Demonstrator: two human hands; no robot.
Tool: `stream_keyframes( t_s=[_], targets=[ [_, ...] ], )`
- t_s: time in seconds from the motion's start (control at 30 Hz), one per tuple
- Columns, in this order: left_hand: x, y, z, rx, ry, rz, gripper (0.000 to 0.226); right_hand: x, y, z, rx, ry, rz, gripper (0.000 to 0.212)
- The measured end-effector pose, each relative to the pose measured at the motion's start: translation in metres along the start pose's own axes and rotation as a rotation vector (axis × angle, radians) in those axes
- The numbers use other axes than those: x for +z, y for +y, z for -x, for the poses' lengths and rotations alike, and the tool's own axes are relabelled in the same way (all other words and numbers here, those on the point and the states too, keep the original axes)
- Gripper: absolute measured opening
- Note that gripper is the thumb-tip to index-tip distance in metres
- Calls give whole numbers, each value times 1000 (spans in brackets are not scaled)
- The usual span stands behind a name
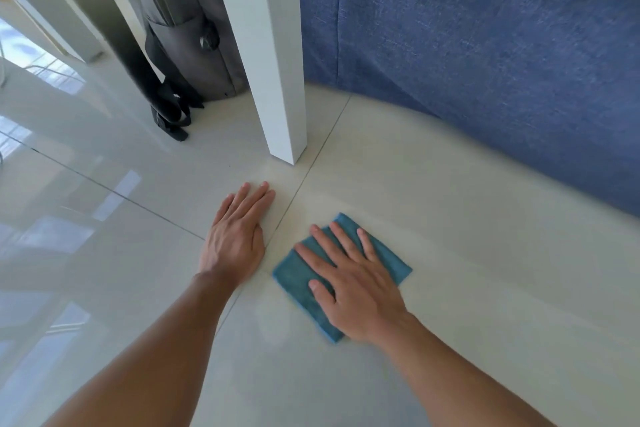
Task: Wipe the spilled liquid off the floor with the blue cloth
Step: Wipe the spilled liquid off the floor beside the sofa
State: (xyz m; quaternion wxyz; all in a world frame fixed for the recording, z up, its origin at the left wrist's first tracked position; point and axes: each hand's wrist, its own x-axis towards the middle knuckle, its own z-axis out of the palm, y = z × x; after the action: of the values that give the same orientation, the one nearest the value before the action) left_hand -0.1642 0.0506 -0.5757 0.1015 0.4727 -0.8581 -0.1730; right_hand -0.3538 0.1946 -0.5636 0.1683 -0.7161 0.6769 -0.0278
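Observation:
A folded blue cloth (294, 276) lies flat on the glossy white tiled floor (467, 253). My right hand (353, 284) presses down on it with fingers spread, covering most of the cloth. My left hand (239, 236) rests palm-down on the bare tile just left of the cloth, fingers together, holding nothing. A faint damp sheen (273, 319) shows on the tile in front of the cloth; I cannot make out a distinct puddle.
A white table leg (277, 80) stands just beyond my left hand. A blue fabric sofa (485, 62) fills the right and back. A grey backpack (194, 55) with black straps leans behind the leg. More white legs stand at the far left.

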Motion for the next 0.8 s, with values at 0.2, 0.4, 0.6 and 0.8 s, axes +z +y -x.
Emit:
stream_keyframes(
  t_s=[0.2,0.4,0.6,0.8],
  targets=[
    [1,2,1,-6,-29,-24,61,4,-34,-7,147,35,-14,64],
    [-1,8,2,8,-65,-166,63,-4,30,2,427,103,5,64],
    [-2,13,6,4,-83,-201,67,9,-20,51,255,48,-53,63],
    [-4,13,2,11,-76,-189,65,-4,43,19,714,170,-42,65]
  ],
)
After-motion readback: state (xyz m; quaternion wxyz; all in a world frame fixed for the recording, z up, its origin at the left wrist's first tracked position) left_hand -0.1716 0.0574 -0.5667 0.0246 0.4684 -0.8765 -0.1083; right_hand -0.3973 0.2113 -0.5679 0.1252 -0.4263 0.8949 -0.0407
